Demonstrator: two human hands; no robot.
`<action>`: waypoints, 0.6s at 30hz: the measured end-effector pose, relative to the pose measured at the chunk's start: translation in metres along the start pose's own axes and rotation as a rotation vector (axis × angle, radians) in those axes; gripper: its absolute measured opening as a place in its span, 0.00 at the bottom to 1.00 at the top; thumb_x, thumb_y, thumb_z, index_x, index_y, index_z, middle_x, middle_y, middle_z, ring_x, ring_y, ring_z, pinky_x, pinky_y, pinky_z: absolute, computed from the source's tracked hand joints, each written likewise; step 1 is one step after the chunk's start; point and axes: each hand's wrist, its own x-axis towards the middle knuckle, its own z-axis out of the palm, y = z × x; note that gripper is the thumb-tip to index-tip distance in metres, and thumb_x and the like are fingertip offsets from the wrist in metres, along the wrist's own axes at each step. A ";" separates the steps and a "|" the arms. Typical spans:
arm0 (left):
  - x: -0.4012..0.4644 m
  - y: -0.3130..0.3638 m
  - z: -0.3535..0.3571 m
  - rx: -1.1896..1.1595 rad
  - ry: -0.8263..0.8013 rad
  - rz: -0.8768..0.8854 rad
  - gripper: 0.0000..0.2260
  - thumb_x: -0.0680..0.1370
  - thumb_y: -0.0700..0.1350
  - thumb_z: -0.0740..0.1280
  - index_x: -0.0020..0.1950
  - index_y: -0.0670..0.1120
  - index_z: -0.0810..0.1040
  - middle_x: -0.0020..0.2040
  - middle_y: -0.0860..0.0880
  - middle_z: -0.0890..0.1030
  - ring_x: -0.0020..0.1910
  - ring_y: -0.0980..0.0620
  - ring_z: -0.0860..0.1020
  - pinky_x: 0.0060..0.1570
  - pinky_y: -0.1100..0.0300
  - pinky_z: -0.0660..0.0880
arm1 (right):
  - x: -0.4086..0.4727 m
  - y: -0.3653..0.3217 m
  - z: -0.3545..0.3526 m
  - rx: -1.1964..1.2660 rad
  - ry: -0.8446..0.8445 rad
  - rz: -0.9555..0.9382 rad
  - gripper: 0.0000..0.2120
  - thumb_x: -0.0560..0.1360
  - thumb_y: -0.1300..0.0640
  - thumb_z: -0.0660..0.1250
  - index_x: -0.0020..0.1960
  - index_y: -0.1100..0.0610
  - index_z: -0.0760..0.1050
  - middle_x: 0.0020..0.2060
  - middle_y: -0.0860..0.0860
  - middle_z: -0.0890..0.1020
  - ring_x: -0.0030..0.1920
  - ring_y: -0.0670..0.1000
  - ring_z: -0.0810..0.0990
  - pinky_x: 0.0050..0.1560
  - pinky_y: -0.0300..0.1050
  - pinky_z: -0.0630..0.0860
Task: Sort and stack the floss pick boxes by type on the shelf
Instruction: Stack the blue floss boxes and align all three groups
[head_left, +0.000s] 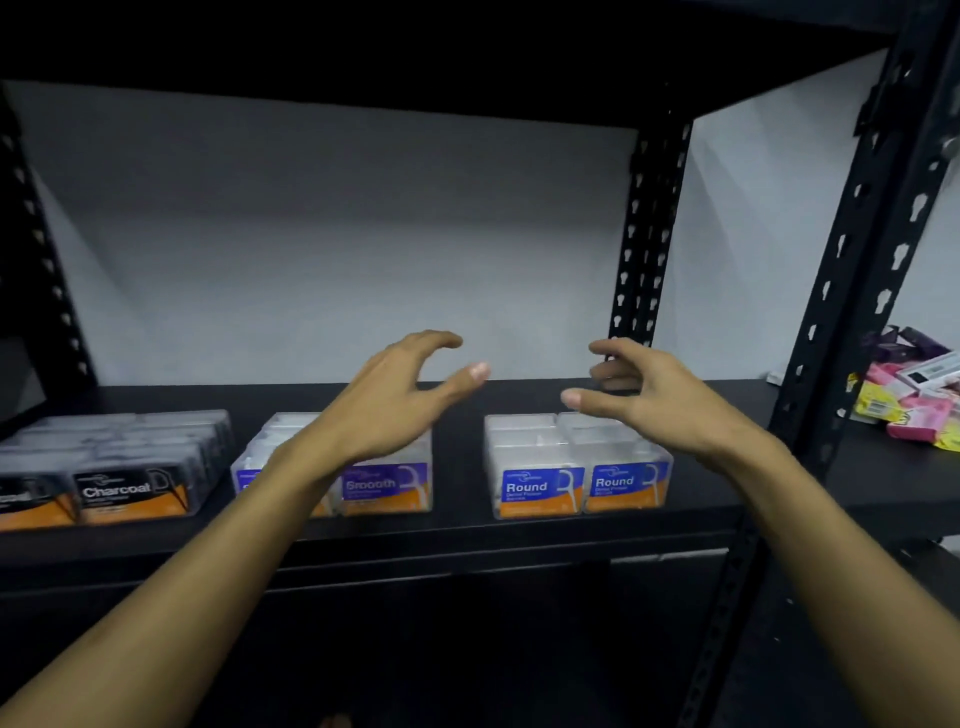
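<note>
We are looking from one head-worn camera, facing forward and slightly down, close to the black shelf (467, 400), with both forearms reaching in from below.

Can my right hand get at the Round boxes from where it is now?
Probably yes: the right hand hovers empty just above the Round boxes, with nothing between them.

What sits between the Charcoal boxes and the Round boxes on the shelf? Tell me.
The Smooth boxes, partly hidden behind the left forearm, sit between the Charcoal boxes and Round boxes, in the head view.
</note>
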 end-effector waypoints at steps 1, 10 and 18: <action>-0.006 -0.011 -0.011 -0.010 0.030 -0.037 0.31 0.76 0.68 0.57 0.74 0.54 0.69 0.75 0.54 0.69 0.73 0.53 0.68 0.66 0.56 0.65 | -0.001 -0.009 0.013 0.057 0.026 -0.015 0.39 0.67 0.37 0.75 0.73 0.47 0.67 0.65 0.48 0.77 0.64 0.47 0.77 0.67 0.53 0.74; -0.067 -0.092 -0.047 -0.115 0.302 -0.331 0.21 0.82 0.56 0.61 0.71 0.48 0.74 0.71 0.49 0.74 0.69 0.50 0.71 0.60 0.60 0.64 | -0.010 -0.094 0.153 0.232 0.088 -0.090 0.34 0.77 0.38 0.64 0.78 0.52 0.61 0.76 0.49 0.66 0.74 0.49 0.67 0.72 0.48 0.66; -0.076 -0.106 -0.029 -0.237 0.416 -0.491 0.27 0.81 0.53 0.63 0.78 0.44 0.64 0.76 0.44 0.68 0.74 0.45 0.67 0.70 0.52 0.65 | 0.005 -0.084 0.200 0.321 0.148 0.186 0.36 0.77 0.32 0.57 0.77 0.54 0.62 0.72 0.52 0.73 0.65 0.51 0.76 0.65 0.51 0.74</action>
